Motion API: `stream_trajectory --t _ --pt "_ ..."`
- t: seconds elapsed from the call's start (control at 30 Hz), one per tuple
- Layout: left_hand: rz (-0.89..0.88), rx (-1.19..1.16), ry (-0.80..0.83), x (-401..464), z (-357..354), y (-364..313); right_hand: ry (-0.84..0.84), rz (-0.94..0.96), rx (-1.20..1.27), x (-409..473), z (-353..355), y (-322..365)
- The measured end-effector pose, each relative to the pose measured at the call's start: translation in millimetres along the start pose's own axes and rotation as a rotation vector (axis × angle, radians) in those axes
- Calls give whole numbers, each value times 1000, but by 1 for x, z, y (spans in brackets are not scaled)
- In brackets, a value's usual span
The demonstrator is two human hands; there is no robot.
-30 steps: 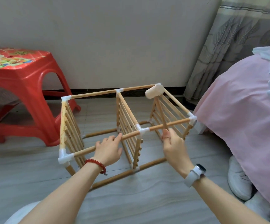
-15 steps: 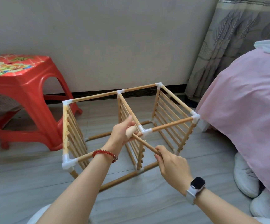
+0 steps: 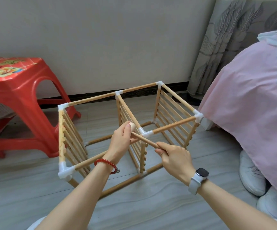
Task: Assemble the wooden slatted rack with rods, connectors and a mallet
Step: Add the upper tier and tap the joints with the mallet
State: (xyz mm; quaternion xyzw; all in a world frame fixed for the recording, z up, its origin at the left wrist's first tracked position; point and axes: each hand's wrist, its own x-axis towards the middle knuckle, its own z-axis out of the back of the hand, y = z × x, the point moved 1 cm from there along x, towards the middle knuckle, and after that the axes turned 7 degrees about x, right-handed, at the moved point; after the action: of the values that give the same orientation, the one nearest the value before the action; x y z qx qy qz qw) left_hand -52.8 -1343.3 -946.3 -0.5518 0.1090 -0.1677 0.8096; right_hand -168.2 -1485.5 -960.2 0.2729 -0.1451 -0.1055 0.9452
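Nearest, at 5 o'clock, the right hand [image 3: 175,159] has its fingers [image 3: 161,152] clenched round the wooden handle of the mallet [image 3: 144,140]; a pale watch [image 3: 199,177] sits on that wrist. The handle runs up toward 11 o'clock, crossing over the front top rod [image 3: 172,126] of the rack [image 3: 129,128].

At 7 o'clock the left forearm reaches in, a red bead bracelet [image 3: 105,163] on the wrist. The left hand [image 3: 122,140] curls over the mallet's pale rounded head [image 3: 132,126], fingers wrapped about it; how firm that hold is cannot be told, since the fingertips are hidden behind the hand. The head lies just beside the white T-shaped connector [image 3: 145,132] at the middle of the front top rod.

The rack stands on the grey floor [image 3: 35,188] in the centre of the view: a box of rods joined by white corner connectors, with three slatted panels, at 9 o'clock, in the middle and at 3 o'clock. Bottom rods run along the floor front and back.

At 4 o'clock a pair of white shoes [image 3: 253,176] lies on the floor, beside a bed under a pink cover [image 3: 250,105]. At 9 o'clock stands a red plastic stool [image 3: 18,100] with a printed top. Farther off, a plain wall [image 3: 101,39] spans 12 o'clock, and a grey leaf-patterned curtain [image 3: 233,30] hangs at 1 o'clock.
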Motion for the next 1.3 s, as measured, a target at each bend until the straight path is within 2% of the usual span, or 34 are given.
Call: stream_trajectory --t 0.13,0.17,0.23,0.3,0.33,0.37,0.4,0.43,0.47,0.5,0.57,0.6,0.63,0.7,0.73,0.77,0.83,0.87,0.9,0.97,1.0,1.03,1.1,1.13,1.17,1.2,1.23,1.27,1.3 --pt "-36 2 54 12 4 -8 74 -37 -42 10 3 1" --pt "-15 -32 31 14 5 -8 3 25 -37 12 9 3" --pt "27 -49 -76 18 7 0 -250 154 113 12 26 12" --pt "50 108 -109 20 5 11 -442 186 336 10 29 13" --pt "54 261 -65 19 4 18 -434 125 377 6 24 11" --pt "43 464 -2 18 3 27 -282 10 339 5 15 10" --pt "18 688 70 16 2 36 -35 -139 221 3 6 8" --pt "-8 861 114 12 0 44 123 -222 139 1 -1 2" --pt "-33 958 139 8 -2 49 141 -242 143 -1 2 -1" --pt "-37 972 150 5 -3 52 31 -195 227 1 11 0" --pt "-22 915 155 14 2 51 -450 99 446 0 30 11" --pt "-11 894 151 18 4 50 -504 141 459 -1 30 10" --pt "-11 895 150 21 6 49 -450 113 409 -1 25 11" --pt "-18 917 141 17 8 51 66 -149 111 -9 -4 6" --pt "-25 933 141 12 7 51 149 -189 65 -11 -10 0" --pt "-41 945 146 8 4 53 105 -218 92 -9 -7 -2" --pt "-82 960 135 8 2 52 -334 -57 393 -6 16 7" --pt "-87 952 110 9 2 52 -405 -23 453 -4 19 4" --pt "-93 950 104 12 3 50 -367 -40 431 -2 19 1" --pt "-68 927 126 10 5 56 98 -219 218 -8 -7 -9" --pt "-58 915 149 6 5 59 196 -252 187 -14 -15 -15" --pt "-57 909 163 1 3 62 187 -269 232 -14 -13 -17" --pt "-84 915 163 3 4 60 -172 -112 486 -6 11 -6" --pt "-86 907 145 8 4 57 -295 -49 569 -4 18 -2" --pt "-91 897 137 10 4 54 -317 -38 595 -4 20 2" --pt "-89 888 133 11 4 53 -212 -102 530 -5 13 4" --pt "-82 880 134 11 5 53 1 -205 388 -7 -2 3" --pt "-71 872 152 8 5 55 139 -264 266 -13 -13 0" --pt "-70 863 164 5 4 58 165 -288 249 -14 -14 -2"
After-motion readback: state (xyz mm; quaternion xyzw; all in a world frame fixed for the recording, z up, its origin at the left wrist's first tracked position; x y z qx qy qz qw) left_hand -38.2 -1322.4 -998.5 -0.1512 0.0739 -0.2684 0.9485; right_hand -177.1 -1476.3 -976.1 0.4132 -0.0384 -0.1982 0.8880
